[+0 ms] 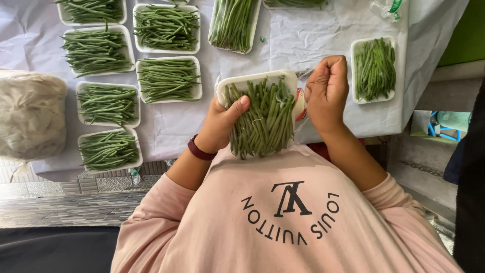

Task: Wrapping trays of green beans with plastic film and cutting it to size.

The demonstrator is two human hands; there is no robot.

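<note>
The desk, covered in white sheeting, carries several filled white trays of green beans. A bulging plastic bag lies at its left end. Above the near edge, the left hand grips a bean tray, thumb pressed on the beans. The right hand, fisted, pinches clear film beside it.

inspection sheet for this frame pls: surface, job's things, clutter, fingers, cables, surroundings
Surface: table under a wrinkled white sheet.
Job's things: white tray of green beans held up, film over the beans.
Clutter: filled bean trays in rows at left, one tray at right, bulging plastic bag.
Fingers: left hand grips the held tray, thumb on top; right hand fisted beside it.
Cables: nothing seen.
Surroundings: tiled floor, green wall.
</note>
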